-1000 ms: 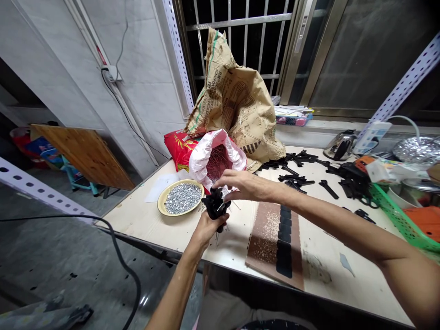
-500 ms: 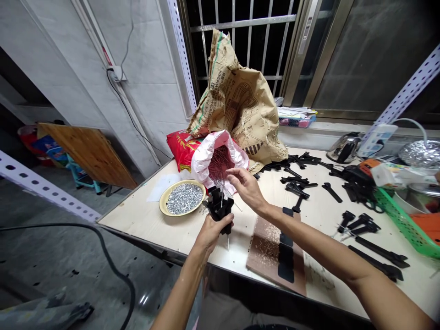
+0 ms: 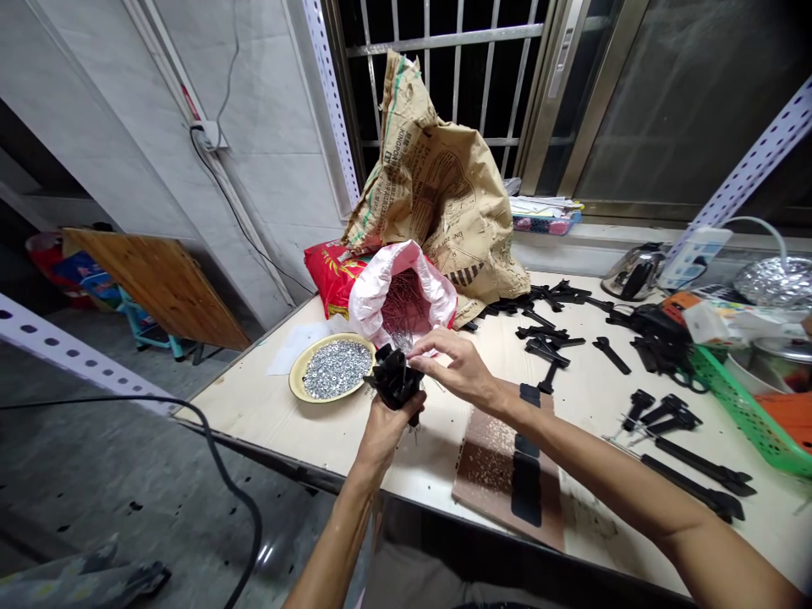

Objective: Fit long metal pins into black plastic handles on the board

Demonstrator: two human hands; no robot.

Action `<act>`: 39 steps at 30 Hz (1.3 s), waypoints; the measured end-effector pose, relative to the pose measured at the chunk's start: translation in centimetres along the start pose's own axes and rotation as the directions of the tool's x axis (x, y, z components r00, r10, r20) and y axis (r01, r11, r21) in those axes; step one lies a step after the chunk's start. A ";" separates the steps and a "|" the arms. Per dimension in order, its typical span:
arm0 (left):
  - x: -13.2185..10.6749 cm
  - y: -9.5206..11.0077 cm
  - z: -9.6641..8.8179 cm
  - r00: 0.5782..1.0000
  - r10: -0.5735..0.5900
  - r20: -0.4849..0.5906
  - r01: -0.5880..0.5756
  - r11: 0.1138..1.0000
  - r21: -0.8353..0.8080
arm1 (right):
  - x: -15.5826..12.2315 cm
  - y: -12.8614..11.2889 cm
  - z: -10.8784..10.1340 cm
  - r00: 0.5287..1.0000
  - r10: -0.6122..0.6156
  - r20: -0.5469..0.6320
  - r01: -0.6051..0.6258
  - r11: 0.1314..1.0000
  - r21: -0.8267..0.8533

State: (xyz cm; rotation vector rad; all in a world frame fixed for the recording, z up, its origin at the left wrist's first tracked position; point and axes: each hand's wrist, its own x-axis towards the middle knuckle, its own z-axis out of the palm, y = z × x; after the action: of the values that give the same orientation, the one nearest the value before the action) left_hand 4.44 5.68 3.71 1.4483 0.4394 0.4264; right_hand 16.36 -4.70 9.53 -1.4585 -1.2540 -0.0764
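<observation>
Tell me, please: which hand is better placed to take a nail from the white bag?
Probably the right hand: it is beside the white bag and not wrapped around anything, while the left hand grips the black bundle.

The camera sat on the person's head (from where I stood, barely above their own forearms), facing forward and down, close over the left hand [image 3: 386, 436] and right hand [image 3: 453, 365], across the table [image 3: 241, 397] toward the barred window [image 3: 482, 85].

Black on red and tan
Black plastic pieces [image 3: 394, 378] at centre; gold-printed red sack [image 3: 330, 277] at eleven o'clock; green-striped tan paper sack [image 3: 437, 199] at twelve.
</observation>
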 end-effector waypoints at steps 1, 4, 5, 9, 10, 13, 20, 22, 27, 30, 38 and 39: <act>0.1 0.0 -0.2 1.000 0.024 -0.018 -0.024 0.999 0.032 | -0.1 0.1 -0.3 1.000 -0.007 -0.030 0.006 1.000 -0.027; 0.4 -0.2 -0.7 0.993 0.083 -0.083 -0.074 0.992 0.106 | -0.5 2.3 -1.1 0.979 0.184 -0.084 -0.200 0.942 -0.268; 0.5 -0.3 -0.7 0.989 0.095 -0.116 -0.082 0.990 0.113 | -0.9 3.4 -1.2 0.956 0.287 -0.053 -0.285 0.878 -0.385; 0.8 0.0 -0.9 0.966 0.138 -0.218 -0.118 0.988 0.102 | -3.5 6.9 -0.3 0.836 0.542 0.087 -0.366 0.668 -0.648; 0.9 0.1 -0.9 0.964 0.146 -0.224 -0.124 0.986 0.109 | -4.3 7.3 0.2 0.830 0.550 0.092 -0.361 0.655 -0.663; 1.1 0.4 -1.1 0.972 0.141 -0.188 -0.122 0.986 0.111 | -5.9 7.5 1.5 0.820 0.567 0.080 -0.347 0.602 -0.719; 1.5 0.2 -1.9 0.998 0.044 -0.047 -0.038 0.993 0.112 | -3.8 6.0 -2.1 0.879 0.476 -0.035 -0.348 0.588 -0.731; 1.5 0.3 -1.5 0.999 0.033 -0.005 -0.032 0.991 0.134 | -2.1 4.4 -4.5 0.963 0.266 -0.040 -0.215 0.673 -0.707; 1.8 1.2 0.6 0.993 0.029 0.118 -0.052 0.978 0.201 | 2.1 -0.9 -8.2 0.966 -0.224 0.131 0.241 0.589 -0.772; 1.9 1.6 1.7 0.983 0.016 0.182 -0.055 0.976 0.211 | 3.7 -3.0 -8.3 0.913 -0.272 0.304 0.397 0.420 -0.816; 2.4 1.3 2.1 0.959 0.094 0.267 -0.161 0.957 0.242 | 4.6 -4.2 -7.4 0.804 -0.229 0.549 0.595 0.317 -0.738; 2.5 1.3 2.1 0.957 0.100 0.272 -0.171 0.953 0.251 | 4.6 -4.3 -7.2 0.796 -0.223 0.563 0.605 0.331 -0.724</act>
State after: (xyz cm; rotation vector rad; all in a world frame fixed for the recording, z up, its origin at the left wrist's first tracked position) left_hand 7.62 5.30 5.10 1.7836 0.1927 0.2888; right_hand 19.40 -8.20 17.90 -2.0273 -2.0894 -1.0370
